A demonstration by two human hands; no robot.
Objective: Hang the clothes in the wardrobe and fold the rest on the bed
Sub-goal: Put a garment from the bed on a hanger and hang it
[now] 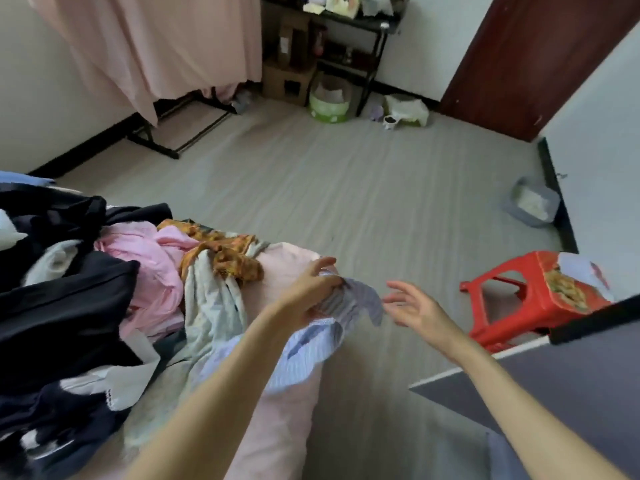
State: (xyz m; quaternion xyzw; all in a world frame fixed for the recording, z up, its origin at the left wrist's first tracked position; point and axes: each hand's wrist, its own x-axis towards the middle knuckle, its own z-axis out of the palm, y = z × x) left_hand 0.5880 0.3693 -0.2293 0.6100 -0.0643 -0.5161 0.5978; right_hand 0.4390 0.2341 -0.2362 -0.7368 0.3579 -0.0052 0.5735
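Observation:
A pile of clothes lies on the pink-covered bed [287,265] at the left: black garments [65,306], a pink garment [152,268], an orange patterned cloth [225,251] and a pale towel-like cloth [207,299]. My left hand [311,289] grips a light blue striped shirt [311,344] at the bed's corner, and the shirt hangs over the edge. My right hand [415,308] is beside it, fingers spread, holding nothing. A clothes rack draped in a pink cover [156,46] stands by the far left wall.
A red plastic stool [533,299] stands on the floor to the right, with a grey surface [554,382] in front of it. A black shelf [349,39], cardboard boxes, a green bin [329,102] and a brown door [526,64] line the far wall. A grey tray [533,206] sits by the right wall.

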